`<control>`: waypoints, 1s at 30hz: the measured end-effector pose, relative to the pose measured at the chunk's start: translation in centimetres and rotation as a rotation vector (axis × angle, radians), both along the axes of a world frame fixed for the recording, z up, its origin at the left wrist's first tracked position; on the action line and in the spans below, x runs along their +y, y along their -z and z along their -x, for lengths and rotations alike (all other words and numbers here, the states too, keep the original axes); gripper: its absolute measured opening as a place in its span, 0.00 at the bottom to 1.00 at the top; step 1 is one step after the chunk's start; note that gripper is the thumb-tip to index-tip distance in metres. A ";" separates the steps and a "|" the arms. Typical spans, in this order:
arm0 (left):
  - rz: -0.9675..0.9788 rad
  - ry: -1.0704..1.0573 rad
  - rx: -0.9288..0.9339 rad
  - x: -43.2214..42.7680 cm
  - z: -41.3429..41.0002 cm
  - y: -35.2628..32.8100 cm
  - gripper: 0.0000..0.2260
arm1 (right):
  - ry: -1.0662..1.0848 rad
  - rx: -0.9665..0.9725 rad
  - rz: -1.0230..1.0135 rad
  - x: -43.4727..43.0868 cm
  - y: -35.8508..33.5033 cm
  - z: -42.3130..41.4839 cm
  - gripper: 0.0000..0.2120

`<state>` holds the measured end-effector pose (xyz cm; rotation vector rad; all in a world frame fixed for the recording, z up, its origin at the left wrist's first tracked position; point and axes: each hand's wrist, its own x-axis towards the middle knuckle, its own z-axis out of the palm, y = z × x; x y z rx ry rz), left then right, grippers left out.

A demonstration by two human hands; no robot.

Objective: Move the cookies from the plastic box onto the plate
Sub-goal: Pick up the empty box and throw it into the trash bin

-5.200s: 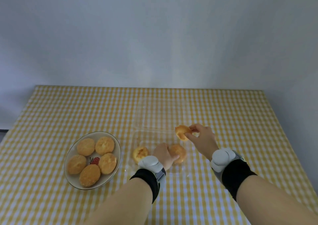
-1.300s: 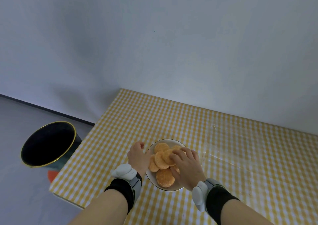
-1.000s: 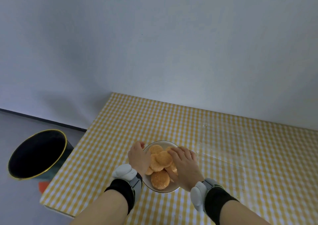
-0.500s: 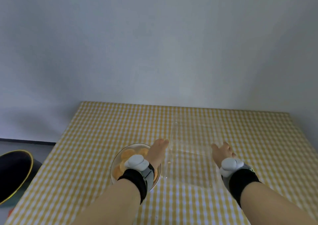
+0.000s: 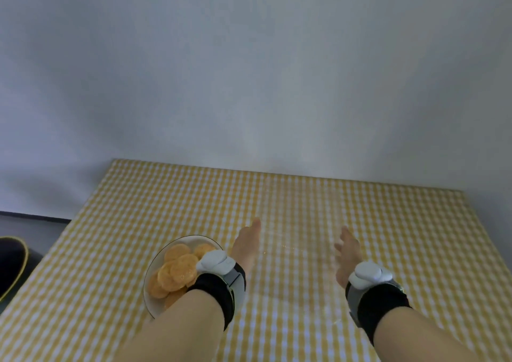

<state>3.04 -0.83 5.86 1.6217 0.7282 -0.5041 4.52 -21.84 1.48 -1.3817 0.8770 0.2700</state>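
Note:
A white plate (image 5: pixel 155 303) sits on the yellow checked tablecloth at lower left, with several round golden cookies (image 5: pixel 178 270) piled on it; my left forearm covers its right side. The clear plastic box (image 5: pixel 297 253) lies between my hands, nearly invisible, with only faint edges and crumbs showing and no cookies seen inside. My left hand (image 5: pixel 246 244) is flat and edge-on at the box's left side, holding nothing. At the box's right side, my right hand (image 5: pixel 347 253) has its fingers apart and is empty. Whether either hand touches the box is unclear.
The checked table (image 5: pixel 401 237) stands against a plain grey wall. A dark bin with a gold rim (image 5: pixel 12 267) stands on the floor past the table's left edge.
Both hands left the plate and moved right, to either side of the clear box. The view swung right, so the bin is now at the left edge.

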 end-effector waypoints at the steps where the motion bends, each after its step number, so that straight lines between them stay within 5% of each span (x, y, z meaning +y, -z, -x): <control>1: 0.043 -0.036 -0.018 0.1 0.1 -0.3 0.33 | 0.068 0.001 -0.056 -0.5 -0.3 0.0 0.23; 4: 0.144 -0.159 -0.074 0.8 0.1 -1.2 0.37 | 0.202 -0.006 -0.220 -1.6 -1.2 -0.7 0.21; 8: 0.255 -0.323 -0.149 2.7 0.2 -2.8 0.39 | 0.042 -0.031 -0.399 -1.6 -4.1 -1.0 0.28; 10: 0.245 -0.348 -0.165 3.9 0.6 -3.6 0.40 | -0.101 -0.063 -0.448 -0.6 -5.5 -1.0 0.14; 12: 0.231 -0.309 -0.200 5.5 1.3 -4.1 0.38 | -0.229 -0.074 -0.416 0.3 -6.0 -1.4 0.06; 19: 0.248 -0.217 -0.291 11.5 4.3 -5.2 0.21 | -0.361 0.028 -0.377 6.2 -6.6 -2.6 0.11; 23: 0.251 -0.244 -0.364 16.2 5.4 -5.1 0.34 | -0.396 -0.051 -0.300 11.6 -8.3 -3.6 0.17; 30: 0.195 -0.399 -0.346 27.8 8.2 -4.6 0.29 | -0.638 -0.038 -0.172 26.0 -12.4 -2.9 0.23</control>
